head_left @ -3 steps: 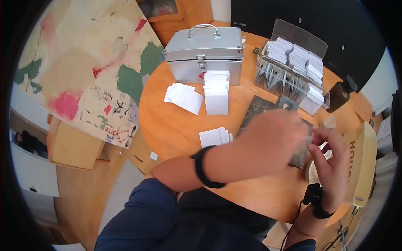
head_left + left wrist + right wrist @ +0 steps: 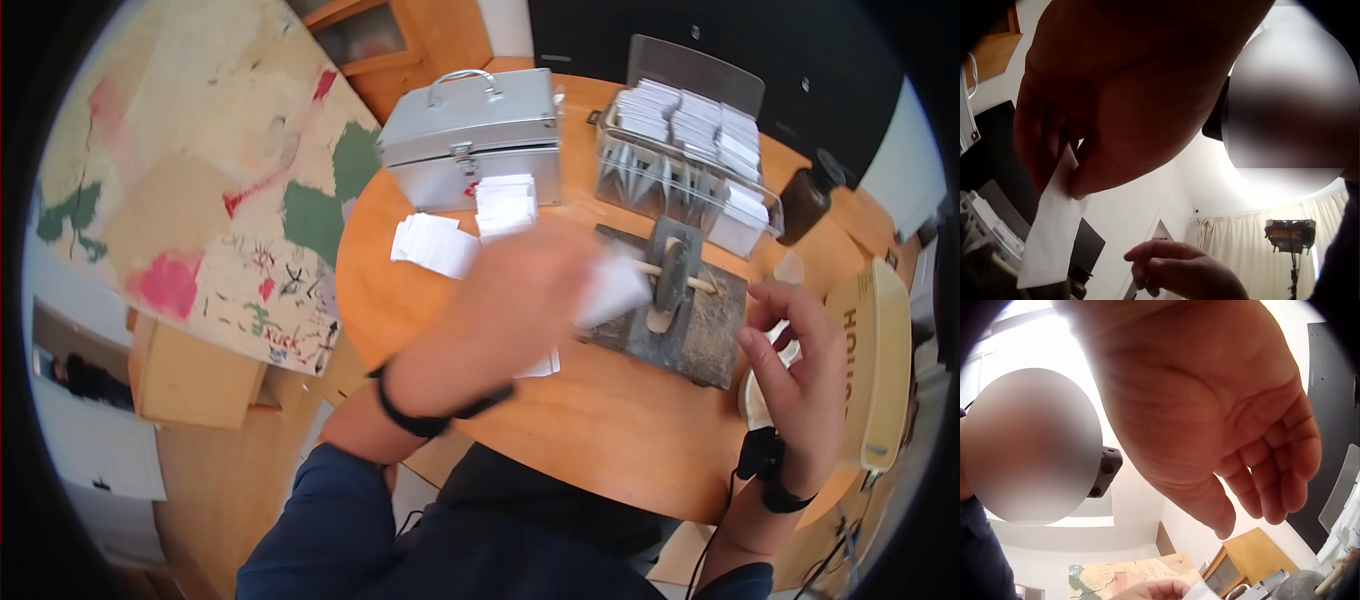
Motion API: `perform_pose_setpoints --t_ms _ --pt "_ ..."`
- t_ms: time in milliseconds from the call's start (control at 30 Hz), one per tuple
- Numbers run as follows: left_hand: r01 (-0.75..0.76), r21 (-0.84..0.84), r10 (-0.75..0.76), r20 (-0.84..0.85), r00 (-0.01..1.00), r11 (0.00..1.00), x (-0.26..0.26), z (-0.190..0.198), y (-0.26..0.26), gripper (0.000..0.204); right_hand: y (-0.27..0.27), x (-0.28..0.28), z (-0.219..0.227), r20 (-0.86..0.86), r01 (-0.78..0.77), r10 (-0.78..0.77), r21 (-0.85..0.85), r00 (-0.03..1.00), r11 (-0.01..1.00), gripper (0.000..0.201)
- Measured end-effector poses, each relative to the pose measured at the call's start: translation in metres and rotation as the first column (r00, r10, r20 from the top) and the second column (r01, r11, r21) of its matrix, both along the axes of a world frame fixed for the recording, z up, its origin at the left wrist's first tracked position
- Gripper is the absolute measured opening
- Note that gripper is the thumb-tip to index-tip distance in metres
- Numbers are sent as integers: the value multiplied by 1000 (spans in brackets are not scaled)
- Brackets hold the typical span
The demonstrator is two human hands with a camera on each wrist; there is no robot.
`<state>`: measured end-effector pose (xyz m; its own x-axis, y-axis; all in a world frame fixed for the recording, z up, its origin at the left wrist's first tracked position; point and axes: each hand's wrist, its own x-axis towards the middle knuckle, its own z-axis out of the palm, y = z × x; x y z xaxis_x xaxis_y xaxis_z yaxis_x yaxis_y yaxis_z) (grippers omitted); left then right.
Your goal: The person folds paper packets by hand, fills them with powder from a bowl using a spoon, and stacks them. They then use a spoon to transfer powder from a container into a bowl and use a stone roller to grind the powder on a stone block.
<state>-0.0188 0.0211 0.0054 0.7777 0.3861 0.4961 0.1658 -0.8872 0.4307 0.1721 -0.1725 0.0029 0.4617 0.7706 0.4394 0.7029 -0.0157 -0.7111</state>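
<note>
While the left hand [image 2: 525,290] pinched a white paper [image 2: 615,290] between thumb and fingertips, the right hand [image 2: 805,360] gripped nothing, its fingers loosely bent above a pale dish [image 2: 752,400]. The paper hung in the air near the slab [image 2: 725,350], apart from the table [image 2: 600,440]. It was held near one end, presumably to leave the rest free and uncreased. Across the slab lay a grinder [image 2: 672,275], a wheel on a wooden rod; the slab probably steadied it and spared the tabletop. The clear box [image 2: 668,200] had its lid tipped back, likely so that its close rows of white papers could be reached from above. A neat stack [image 2: 506,203] and a looser pile [image 2: 435,247] lay before the metal case [image 2: 430,175], seemingly sorted to stay within the left hand's range.

The yellow case [image 2: 885,370] bore large letters; H and O could be read, but the full word could not. Lettering on the painted board [image 2: 230,200] resembled "xuck", its ending unclear. The red mark on the metal case was illegible.
</note>
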Motion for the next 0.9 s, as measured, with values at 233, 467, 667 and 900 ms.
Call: perform_pose_setpoints --t_ms 233,467,667,900 --pt "-543 -73 545 5 839 837 -88 -48 106 13 -11 8 11 52 0 -2 40 999 999 23" --pt "-601 -72 597 -73 799 796 -84 -91 111 13 -13 6 14 62 21 -20 -5 998 1000 21" --pt "-520 303 573 -117 811 799 -82 -91 90 29 -17 8 20 78 35 -33 -23 996 999 22" --pt "-4 -33 -11 -432 902 999 -60 -80 6 64 -21 12 22 92 4 -2 -28 996 1000 21"
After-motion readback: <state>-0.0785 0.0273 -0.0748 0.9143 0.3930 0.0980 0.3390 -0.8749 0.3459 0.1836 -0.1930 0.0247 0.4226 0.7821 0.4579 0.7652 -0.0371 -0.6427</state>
